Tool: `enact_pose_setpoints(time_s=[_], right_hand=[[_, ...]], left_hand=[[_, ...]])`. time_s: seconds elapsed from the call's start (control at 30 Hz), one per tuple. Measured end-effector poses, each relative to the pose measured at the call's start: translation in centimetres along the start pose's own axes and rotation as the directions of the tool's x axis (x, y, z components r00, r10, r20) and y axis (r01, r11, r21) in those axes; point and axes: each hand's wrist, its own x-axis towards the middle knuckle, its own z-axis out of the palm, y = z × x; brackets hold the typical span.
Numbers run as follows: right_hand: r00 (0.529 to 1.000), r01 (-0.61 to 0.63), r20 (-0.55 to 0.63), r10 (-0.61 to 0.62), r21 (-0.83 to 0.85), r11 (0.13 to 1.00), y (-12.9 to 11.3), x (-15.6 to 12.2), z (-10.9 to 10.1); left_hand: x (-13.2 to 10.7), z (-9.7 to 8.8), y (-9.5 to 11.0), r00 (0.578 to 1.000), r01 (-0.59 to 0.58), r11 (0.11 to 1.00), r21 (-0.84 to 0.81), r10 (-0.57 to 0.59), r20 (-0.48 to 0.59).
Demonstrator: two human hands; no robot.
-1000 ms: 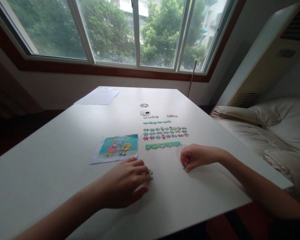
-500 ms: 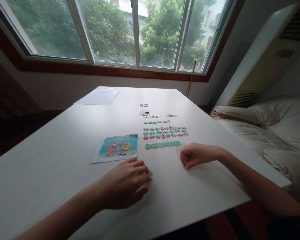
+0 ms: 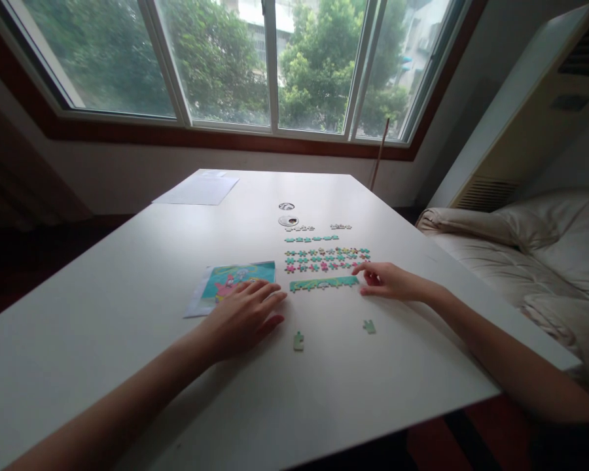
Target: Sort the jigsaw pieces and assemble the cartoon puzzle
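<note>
My left hand (image 3: 248,311) lies over the lower right part of a cartoon picture sheet (image 3: 213,281), fingers stretched out and holding nothing. At the right end of a joined green puzzle strip (image 3: 324,283) is my right hand (image 3: 387,281), thumb and index finger apart with nothing visible between them. Whether its fingertip touches the strip I cannot tell. Two pale green puzzle pieces lie loose nearer me: a left piece (image 3: 299,341) and a right piece (image 3: 369,326). Beyond the strip, several loose colourful puzzle pieces (image 3: 302,260) are set out in rows.
Farther back on the white table (image 3: 103,314) are two round, flat objects, a nearer one (image 3: 288,221) and a farther one (image 3: 286,206). White paper (image 3: 201,191) lies at the far left corner. A pale padded sofa (image 3: 471,242) stands to the right.
Both hands have let go of or left the two green pieces, which now lie uncovered. My left hand moved away onto the picture sheet; my right moved forward to the strip's end.
</note>
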Motion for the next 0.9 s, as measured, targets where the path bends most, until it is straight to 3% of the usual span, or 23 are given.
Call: enact_pose_setpoints(time_s=[0.23,0.47,0.7,0.9], right_hand=[[1.0,-0.017,0.016,0.016,0.023,1.0,0.1,0.0,0.0],[1.0,-0.005,0.027,0.004,0.042,0.999,0.6,0.1,0.1],[0.999,-0.003,0.04,0.001,0.049,0.999,0.7,0.1,0.1],[0.999,-0.003,0.04,0.0,0.057,0.998,0.7,0.1,0.1]], left_hand=[[0.2,0.1,0.2,0.995,0.076,0.997,-0.018,-0.074,0.064],[0.4,-0.1,0.2,0.995,0.091,0.995,-0.043,-0.089,0.039],[0.0,-1.2,1.4,0.988,-0.151,0.953,-0.264,0.154,-0.01],[0.0,-2.4,3.0,0.97,-0.218,0.91,-0.354,0.242,0.025]])
